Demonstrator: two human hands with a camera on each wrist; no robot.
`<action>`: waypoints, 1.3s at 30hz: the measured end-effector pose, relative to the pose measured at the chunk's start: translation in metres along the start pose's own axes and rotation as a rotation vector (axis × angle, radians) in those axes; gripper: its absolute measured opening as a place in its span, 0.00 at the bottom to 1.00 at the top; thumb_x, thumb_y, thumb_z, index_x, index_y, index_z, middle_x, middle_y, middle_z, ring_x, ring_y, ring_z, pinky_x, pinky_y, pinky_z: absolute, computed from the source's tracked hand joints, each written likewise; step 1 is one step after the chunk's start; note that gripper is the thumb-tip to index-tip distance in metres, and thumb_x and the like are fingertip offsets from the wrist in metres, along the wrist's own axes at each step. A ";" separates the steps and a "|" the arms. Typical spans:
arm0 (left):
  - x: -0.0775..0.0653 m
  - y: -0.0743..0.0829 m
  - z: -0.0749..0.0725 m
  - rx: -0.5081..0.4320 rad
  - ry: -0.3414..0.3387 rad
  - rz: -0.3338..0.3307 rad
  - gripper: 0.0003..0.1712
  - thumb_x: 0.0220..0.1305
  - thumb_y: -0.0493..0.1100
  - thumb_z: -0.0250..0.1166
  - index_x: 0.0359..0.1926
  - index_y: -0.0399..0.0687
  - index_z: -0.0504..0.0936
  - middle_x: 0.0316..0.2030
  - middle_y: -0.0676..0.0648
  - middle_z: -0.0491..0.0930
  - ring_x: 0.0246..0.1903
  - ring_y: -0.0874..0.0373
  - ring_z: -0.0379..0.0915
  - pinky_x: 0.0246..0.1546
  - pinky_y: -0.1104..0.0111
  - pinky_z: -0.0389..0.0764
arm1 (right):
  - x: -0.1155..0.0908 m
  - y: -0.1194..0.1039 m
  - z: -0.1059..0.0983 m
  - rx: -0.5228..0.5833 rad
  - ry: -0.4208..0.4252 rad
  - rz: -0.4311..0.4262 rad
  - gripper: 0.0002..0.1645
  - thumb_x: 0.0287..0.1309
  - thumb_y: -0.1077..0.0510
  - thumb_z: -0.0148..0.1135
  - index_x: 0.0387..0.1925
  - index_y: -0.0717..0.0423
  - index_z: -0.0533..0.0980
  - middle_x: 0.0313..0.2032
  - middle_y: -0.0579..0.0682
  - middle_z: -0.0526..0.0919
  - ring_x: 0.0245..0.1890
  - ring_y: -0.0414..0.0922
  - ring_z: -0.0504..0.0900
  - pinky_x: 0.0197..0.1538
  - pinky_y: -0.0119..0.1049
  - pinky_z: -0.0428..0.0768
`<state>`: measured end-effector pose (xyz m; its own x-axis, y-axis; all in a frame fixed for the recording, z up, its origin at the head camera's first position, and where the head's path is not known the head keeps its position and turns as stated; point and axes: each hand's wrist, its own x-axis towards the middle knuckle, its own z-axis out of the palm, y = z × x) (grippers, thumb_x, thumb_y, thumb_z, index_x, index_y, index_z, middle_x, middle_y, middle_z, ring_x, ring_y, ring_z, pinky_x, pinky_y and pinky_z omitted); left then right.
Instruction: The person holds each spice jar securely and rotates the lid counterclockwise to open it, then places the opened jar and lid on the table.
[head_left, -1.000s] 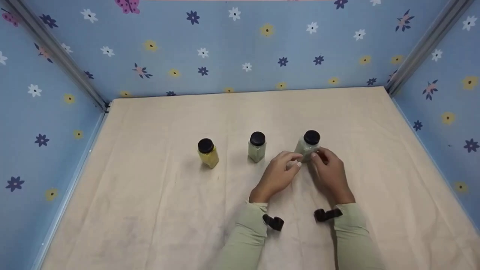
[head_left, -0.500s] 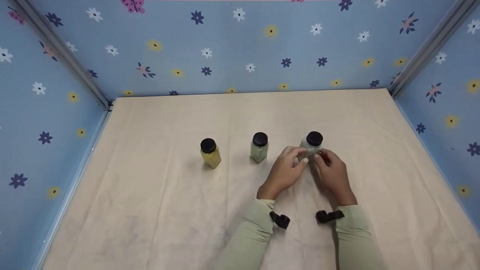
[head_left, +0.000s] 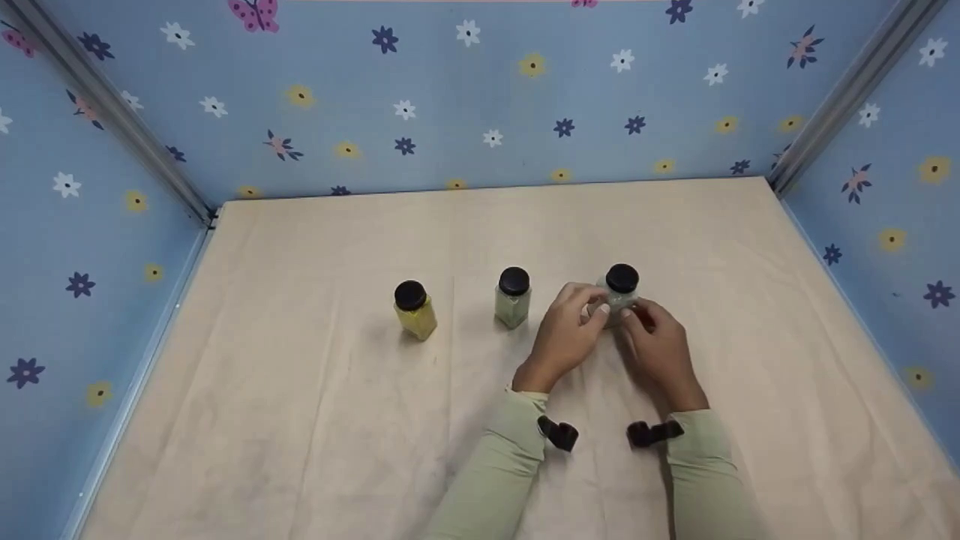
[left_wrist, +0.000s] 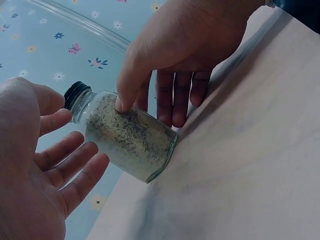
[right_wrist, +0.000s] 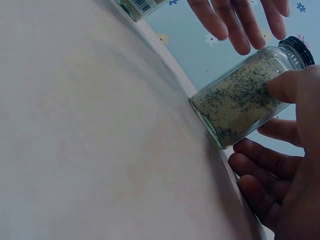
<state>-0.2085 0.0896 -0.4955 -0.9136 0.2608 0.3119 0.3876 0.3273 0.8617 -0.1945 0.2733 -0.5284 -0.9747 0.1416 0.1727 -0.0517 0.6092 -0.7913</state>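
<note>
A square glass spice jar (head_left: pixel 619 298) with a black cap and greenish-grey dried flakes stands upright on the cloth. My right hand (head_left: pixel 660 341) pinches its right side; in the right wrist view the thumb lies on the glass of the jar (right_wrist: pixel 240 95) below the cap, a forefinger on the opposite side. My left hand (head_left: pixel 566 330) is at the jar's left side, its fingers loosely bent. In the left wrist view, the left hand's thumb and forefinger come up beside the neck of the jar (left_wrist: pixel 132 135), while the other fingers are spread.
A second jar (head_left: pixel 513 300) with pale green contents stands left of my hands. Farther left is a jar with yellow contents (head_left: pixel 416 311). Beige cloth (head_left: pixel 300 420) covers the table, with blue flowered panels (head_left: pixel 450 90) at the back and sides.
My left hand has moved slightly forward and right, closer to the jar. The right hand keeps its pinch, and the other two jars stay in place.
</note>
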 end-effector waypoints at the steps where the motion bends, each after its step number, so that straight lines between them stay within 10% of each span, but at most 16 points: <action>1: 0.001 0.000 0.000 -0.008 -0.002 0.003 0.14 0.73 0.44 0.58 0.55 0.49 0.83 0.54 0.51 0.76 0.45 0.66 0.74 0.43 0.75 0.76 | 0.000 0.000 0.000 -0.002 0.000 0.002 0.31 0.72 0.42 0.55 0.61 0.61 0.75 0.53 0.60 0.81 0.52 0.54 0.80 0.56 0.51 0.76; 26: 0.015 0.002 0.005 -0.068 0.017 -0.006 0.26 0.76 0.49 0.55 0.70 0.47 0.69 0.61 0.42 0.74 0.46 0.59 0.80 0.46 0.74 0.79 | -0.002 -0.003 -0.002 0.010 -0.009 0.038 0.30 0.71 0.41 0.56 0.61 0.60 0.76 0.53 0.59 0.81 0.51 0.53 0.80 0.55 0.49 0.76; 39: 0.022 0.002 0.012 -0.082 0.020 -0.009 0.25 0.75 0.45 0.57 0.69 0.44 0.72 0.62 0.46 0.75 0.63 0.62 0.69 0.58 0.73 0.73 | -0.001 -0.004 0.000 0.020 0.010 0.017 0.29 0.71 0.43 0.57 0.62 0.59 0.76 0.55 0.57 0.81 0.52 0.51 0.80 0.56 0.49 0.76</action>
<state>-0.2268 0.1068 -0.4918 -0.9196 0.2398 0.3113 0.3688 0.2537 0.8942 -0.1934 0.2706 -0.5254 -0.9733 0.1595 0.1649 -0.0397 0.5908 -0.8058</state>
